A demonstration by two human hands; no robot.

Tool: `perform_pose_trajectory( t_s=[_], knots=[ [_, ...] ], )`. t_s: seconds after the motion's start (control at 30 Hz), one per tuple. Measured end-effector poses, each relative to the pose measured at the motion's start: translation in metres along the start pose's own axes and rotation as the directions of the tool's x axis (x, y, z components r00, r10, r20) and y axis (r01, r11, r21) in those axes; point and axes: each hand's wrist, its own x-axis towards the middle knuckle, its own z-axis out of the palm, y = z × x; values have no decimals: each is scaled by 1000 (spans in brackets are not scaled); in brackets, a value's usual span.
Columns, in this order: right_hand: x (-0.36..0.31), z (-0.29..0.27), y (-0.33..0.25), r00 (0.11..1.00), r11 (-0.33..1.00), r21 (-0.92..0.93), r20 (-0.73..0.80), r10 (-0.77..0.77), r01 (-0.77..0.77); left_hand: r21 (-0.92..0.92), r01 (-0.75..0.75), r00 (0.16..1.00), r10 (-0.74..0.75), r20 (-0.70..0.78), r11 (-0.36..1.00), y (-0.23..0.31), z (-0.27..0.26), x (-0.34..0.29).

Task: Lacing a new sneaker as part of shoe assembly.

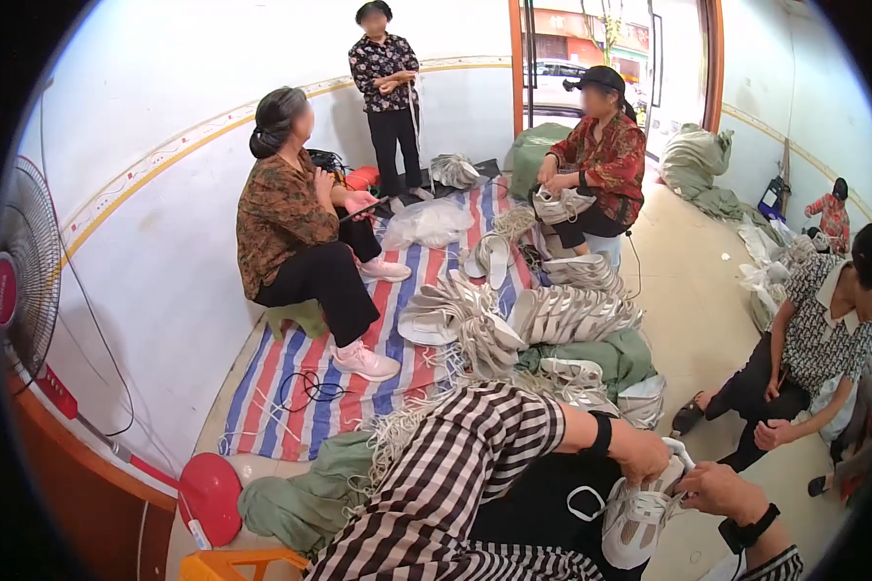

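A beige and white sneaker (632, 528) rests on my lap at the lower right, its toe towards me. My left hand (641, 455) is closed at the upper left of its lacing, fingers bent down onto the shoe. On the other side, my right hand (729, 490) pinches a white shoelace (681, 451) beside the eyelets. One loop of lace hangs loose left of the shoe. Both wrists wear black bands, and my sleeves are black-and-white checked. The fingertips are partly hidden against the shoe.
Rows of similar sneakers (576, 315) cover a striped tarp (291, 387), beside a green sack (601, 363) and a bundle of laces (402, 436). Several people sit or stand around. A fan (29, 271) stands left, its red base (211, 496) near an orange stool (237, 564).
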Motion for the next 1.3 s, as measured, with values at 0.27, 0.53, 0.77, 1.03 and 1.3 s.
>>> perform_pose_trajectory(
  t_s=[0.27, 0.53, 0.77, 1.03, 1.3],
  knots=[
    [-1, 23, 17, 997, 990, -128, -50, -57, 51, 82, 128, 969, -142, 202, 988, 14, -8, 15],
    [13, 31, 10, 951, 951, -3, -41, 307, -308, 102, 431, 889, -441, 118, 896, 12, 18, 44],
    [20, 46, 17, 948, 951, 118, -107, 300, -287, 17, 444, 885, -442, 144, 896, 39, -4, 19],
    [10, 80, 33, 827, 614, 778, -254, 501, -133, -203, 494, 845, -522, -117, 845, 39, 18, 12],
    [47, 40, -19, 864, 983, 165, -483, 146, -74, 146, 48, 922, 12, -387, 988, 99, 43, -3]
  ],
)
